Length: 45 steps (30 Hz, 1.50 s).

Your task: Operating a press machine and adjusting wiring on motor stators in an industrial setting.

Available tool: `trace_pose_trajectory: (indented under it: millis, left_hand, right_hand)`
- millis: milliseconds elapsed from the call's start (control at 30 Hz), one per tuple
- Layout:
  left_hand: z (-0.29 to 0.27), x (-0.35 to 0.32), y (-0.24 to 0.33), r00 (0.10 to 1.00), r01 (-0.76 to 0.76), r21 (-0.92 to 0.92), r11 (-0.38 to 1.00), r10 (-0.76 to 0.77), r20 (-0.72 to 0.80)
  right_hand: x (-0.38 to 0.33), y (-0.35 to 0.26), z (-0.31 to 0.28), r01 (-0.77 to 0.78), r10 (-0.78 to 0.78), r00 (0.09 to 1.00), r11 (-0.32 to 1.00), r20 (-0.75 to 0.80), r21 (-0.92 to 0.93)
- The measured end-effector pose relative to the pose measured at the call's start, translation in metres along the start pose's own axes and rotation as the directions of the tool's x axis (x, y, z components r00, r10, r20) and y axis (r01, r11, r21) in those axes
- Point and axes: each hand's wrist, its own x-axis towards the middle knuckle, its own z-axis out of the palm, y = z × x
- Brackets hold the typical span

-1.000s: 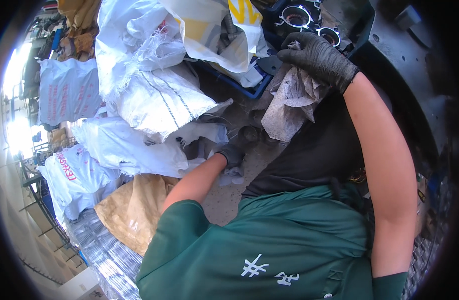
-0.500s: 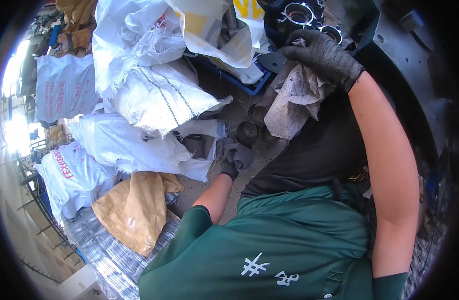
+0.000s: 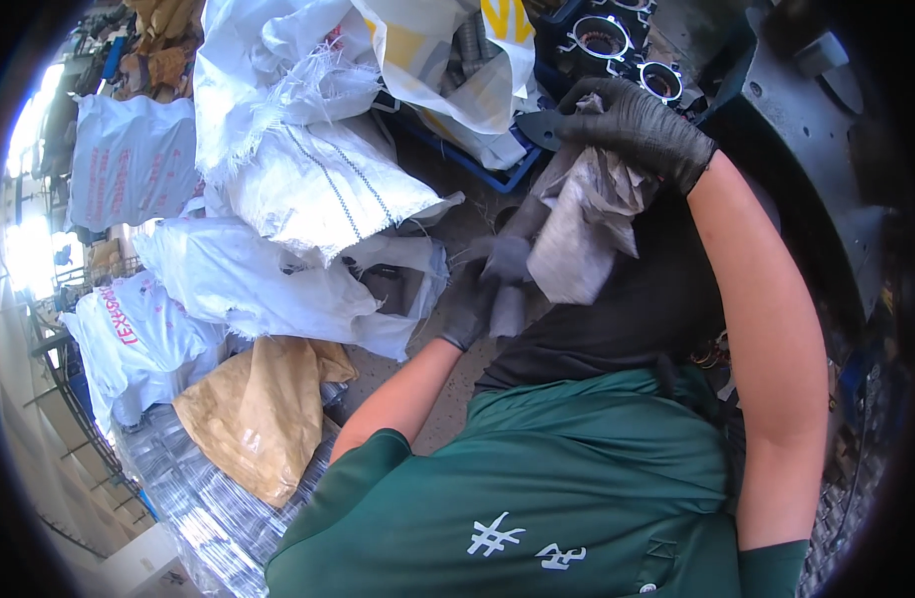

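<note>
My right hand (image 3: 637, 130), in a black glove, is closed round a crumpled grey rag (image 3: 582, 239) that hangs down over my dark trouser leg. A dark, flat, pointed blade-like piece (image 3: 540, 130) sticks out by its fingertips; whether the hand grips it I cannot tell. My left hand (image 3: 469, 307), in a dark glove, is raised off the floor beside the open white sack. Its fingers are curled and smeared by motion at a blurred grey piece (image 3: 507, 261), whose kind does not show. The rag hangs just to the right of it.
Large white woven sacks (image 3: 318, 189) fill the left side. A blue crate (image 3: 512, 179) stands behind, under a white and yellow bag (image 3: 457, 80). Dark housings with metal rings (image 3: 599, 38) lie at the back. Brown paper (image 3: 258, 419) covers wrapped goods; a black machine (image 3: 806, 169) stands right.
My left hand has come up from the floor toward the rag, with a grey piece at its fingers. My right hand has dipped slightly, and the rag has swung a little.
</note>
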Motion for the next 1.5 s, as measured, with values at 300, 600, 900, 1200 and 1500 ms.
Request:
trace_pose_trajectory:
  millis: [300,600,900,1200,1500]
  left_hand:
    - [-0.034,0.119,0.183,0.594,-0.769,-0.026,0.639,0.698,-0.399]
    - [0.016,0.130,0.129,0.647,-0.750,-0.180,0.636,0.652,-0.394]
    - [-0.076,0.062,-0.035,0.842,0.487,0.640,0.594,-0.513,-0.164]
    - [-0.087,0.019,-0.226,0.835,0.549,0.430,0.716,-0.454,-0.311]
    - [-0.064,0.019,-0.113,0.999,-0.040,0.596,0.802,0.022,0.038]
  right_hand:
    - [0.005,0.009,0.019,0.070,-0.232,0.952,0.803,0.202,0.592]
    - [0.046,0.081,0.014,0.385,-0.359,0.913,0.915,-0.193,0.118]
    - [0.014,0.029,-0.023,-0.004,-0.265,0.916,0.745,-0.302,-0.667]
    - [0.094,0.135,-0.024,0.051,-0.129,0.862,0.984,-0.491,-0.171]
    - [0.033,0.027,-0.016,-0.092,-0.263,0.934,0.480,-0.243,-0.872]
